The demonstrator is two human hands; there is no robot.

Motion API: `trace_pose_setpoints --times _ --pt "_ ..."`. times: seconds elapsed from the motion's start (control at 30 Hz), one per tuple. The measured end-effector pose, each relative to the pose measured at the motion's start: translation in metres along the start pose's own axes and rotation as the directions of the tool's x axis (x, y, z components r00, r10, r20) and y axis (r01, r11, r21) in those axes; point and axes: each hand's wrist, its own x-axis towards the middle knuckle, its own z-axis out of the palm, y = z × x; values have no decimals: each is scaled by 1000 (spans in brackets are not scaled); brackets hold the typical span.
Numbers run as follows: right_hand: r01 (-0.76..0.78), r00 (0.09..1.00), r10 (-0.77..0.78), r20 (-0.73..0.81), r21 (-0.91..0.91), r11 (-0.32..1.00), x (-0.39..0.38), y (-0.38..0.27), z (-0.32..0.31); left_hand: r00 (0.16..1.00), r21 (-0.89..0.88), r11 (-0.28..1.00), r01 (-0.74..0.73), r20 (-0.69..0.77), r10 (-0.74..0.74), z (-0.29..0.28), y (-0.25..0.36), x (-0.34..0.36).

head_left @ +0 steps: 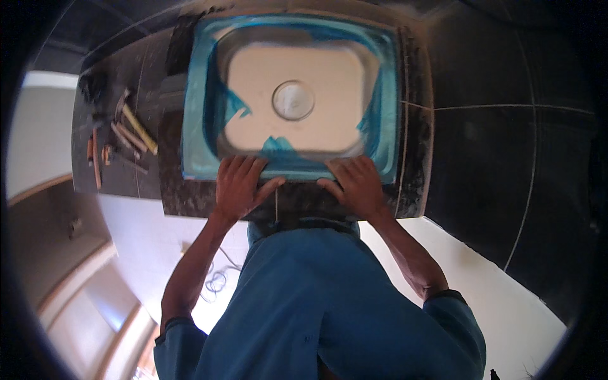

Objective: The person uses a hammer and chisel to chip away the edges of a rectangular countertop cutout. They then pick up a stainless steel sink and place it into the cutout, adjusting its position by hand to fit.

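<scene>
A metal sink sits in a dark stone countertop, its rim covered with blue protective film. Torn flaps of blue film hang inside the basin, and the bare metal bottom shows a round drain opening. My left hand grips the sink's front rim left of centre, fingers bent over the edge and thumb pointing inward. Right of centre, my right hand grips the same rim in a mirrored pose. The fingertips of both hands are partly hidden over the rim's inner side.
Several hand tools lie on the counter to the left, among them a hammer with a yellowish handle. Dark tiled surface extends on the right. A coiled cable lies on the pale floor. Open cabinets stand at far left.
</scene>
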Motion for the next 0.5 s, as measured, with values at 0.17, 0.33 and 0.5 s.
trace_pose_setpoints --times 0.17,0.33,0.5 --pt "-52 993 17 117 304 951 20 36 -2 980 -246 955 165 151 -130 -10 -7 20" --pt "-293 875 263 -405 -13 956 129 119 -21 990 -104 992 71 -115 -83 -13 -52 139" --pt "-62 928 -54 -370 -295 953 229 183 -8 970 326 940 -98 -178 163 36 -135 248"
